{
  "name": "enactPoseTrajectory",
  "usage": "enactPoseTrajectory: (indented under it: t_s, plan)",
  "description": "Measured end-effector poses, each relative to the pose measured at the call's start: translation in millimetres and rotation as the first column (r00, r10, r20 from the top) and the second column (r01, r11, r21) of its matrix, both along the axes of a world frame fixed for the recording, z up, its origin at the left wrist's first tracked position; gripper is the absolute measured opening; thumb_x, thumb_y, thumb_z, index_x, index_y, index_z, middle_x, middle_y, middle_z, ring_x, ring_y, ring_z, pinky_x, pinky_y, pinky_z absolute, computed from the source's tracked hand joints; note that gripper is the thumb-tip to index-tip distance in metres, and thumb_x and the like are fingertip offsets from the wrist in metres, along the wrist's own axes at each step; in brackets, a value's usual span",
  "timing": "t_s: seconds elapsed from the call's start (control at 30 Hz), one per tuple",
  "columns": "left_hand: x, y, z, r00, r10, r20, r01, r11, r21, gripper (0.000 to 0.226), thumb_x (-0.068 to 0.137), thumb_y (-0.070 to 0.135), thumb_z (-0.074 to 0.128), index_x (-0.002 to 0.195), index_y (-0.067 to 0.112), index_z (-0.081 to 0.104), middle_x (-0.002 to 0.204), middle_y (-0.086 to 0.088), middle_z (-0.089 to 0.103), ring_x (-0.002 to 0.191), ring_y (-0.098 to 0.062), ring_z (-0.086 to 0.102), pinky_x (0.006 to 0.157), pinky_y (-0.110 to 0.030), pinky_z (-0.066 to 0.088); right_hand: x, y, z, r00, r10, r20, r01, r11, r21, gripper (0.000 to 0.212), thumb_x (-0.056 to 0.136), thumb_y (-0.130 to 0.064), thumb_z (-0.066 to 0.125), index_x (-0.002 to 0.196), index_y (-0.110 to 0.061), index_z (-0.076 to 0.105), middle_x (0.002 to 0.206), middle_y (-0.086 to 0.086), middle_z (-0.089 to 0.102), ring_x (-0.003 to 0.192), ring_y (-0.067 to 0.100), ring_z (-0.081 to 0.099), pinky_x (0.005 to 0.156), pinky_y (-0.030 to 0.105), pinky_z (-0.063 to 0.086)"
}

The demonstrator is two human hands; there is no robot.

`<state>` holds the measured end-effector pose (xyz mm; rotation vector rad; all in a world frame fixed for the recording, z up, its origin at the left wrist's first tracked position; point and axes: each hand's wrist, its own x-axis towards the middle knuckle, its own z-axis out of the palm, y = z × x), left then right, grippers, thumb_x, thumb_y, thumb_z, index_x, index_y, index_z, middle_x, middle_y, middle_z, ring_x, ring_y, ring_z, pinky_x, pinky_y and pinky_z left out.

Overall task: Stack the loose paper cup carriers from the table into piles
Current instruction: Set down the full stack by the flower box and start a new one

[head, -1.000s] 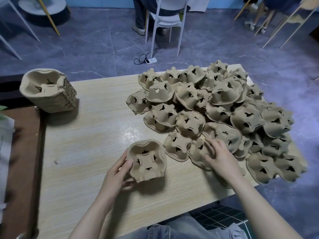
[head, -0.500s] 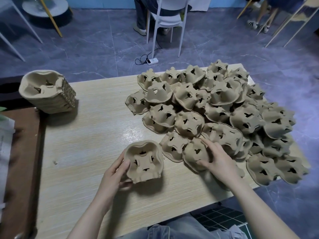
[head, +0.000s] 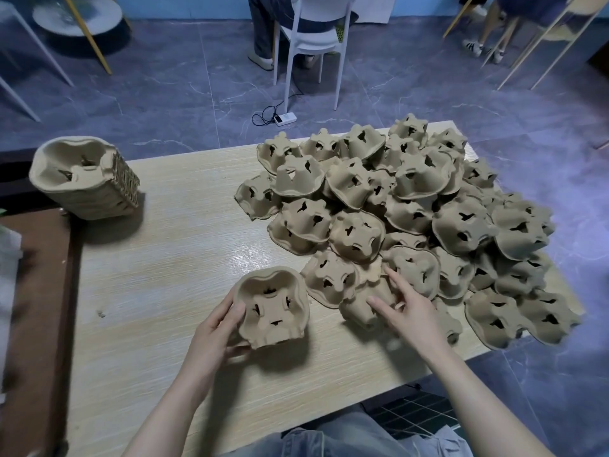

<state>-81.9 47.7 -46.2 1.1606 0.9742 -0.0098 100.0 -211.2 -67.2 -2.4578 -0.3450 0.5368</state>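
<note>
The small pile of carriers (head: 272, 308) stands near the front edge of the table, cavities up, and the left hand (head: 216, 338) grips its left side, with the thumb on the rim and the other fingers curled under the near edge. Just to its right, the right hand (head: 407, 311) is closing on one loose carrier (head: 364, 306) at the near edge of the big heap (head: 412, 219); its fingers are spread and bent over this piece, but I cannot tell if it is already lifted. To do this step well, I think the carrier should be turned cavity-up like the pile, lined up over the same corners, and pressed in until it nests, while the left hand keeps the pile from sliding. The neighbours lean on this piece, so a slow pull seems safer. A tall finished stack (head: 82, 179) lies tilted at the far left. The wooden table (head: 171, 258) is pale and a little glossy. Behind it are a grey marble floor, a white chair (head: 311, 37) with a seated person, and a power strip (head: 285, 119).
</note>
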Motion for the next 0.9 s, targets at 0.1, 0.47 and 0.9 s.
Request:
enactPoseTrajectory:
  t_s: [0.1,0.47,0.9]
  plan:
    - [0,0,-1,1.000,0.003,0.001,-0.003,1.000,0.002,0.041,0.096,0.029,0.057,0.136,0.032,0.056,0.098,0.019,0.075,0.081,-0.002,0.072,0.083,-0.042,0.058,1,3,6,0.999,-0.012,0.052,0.012,1.000,0.000,0.067,0.075,-0.060,0.067,0.135,-0.035,0.051,0.103,-0.002,0.063,0.090,0.013,0.059,0.081,0.038,0.054]
    - [-2,2,-6,1.000,-0.001,0.019,0.001,1.000,0.000,0.042,0.095,0.031,0.058,0.137,0.034,0.056,0.099,0.021,0.074,0.086,-0.004,0.072,0.085,-0.044,0.058,2,8,29,0.998,-0.016,0.067,0.009,0.995,0.096,0.025,0.070,-0.031,0.084,0.080,-0.025,0.062,0.082,0.000,0.056,0.073,0.016,0.054,0.066,0.030,0.044]
    - [1,-3,-4,0.990,-0.104,0.092,0.089,0.983,0.161,0.048,0.103,0.031,0.043,0.142,0.051,0.026,0.128,0.024,0.042,0.118,0.013,0.044,0.096,-0.014,0.035,-56,64,74,0.997,-0.045,0.063,-0.001,0.806,0.592,0.025,0.074,0.001,0.078,0.088,-0.018,0.068,0.087,0.000,0.060,0.065,0.003,0.052,0.061,0.011,0.042]
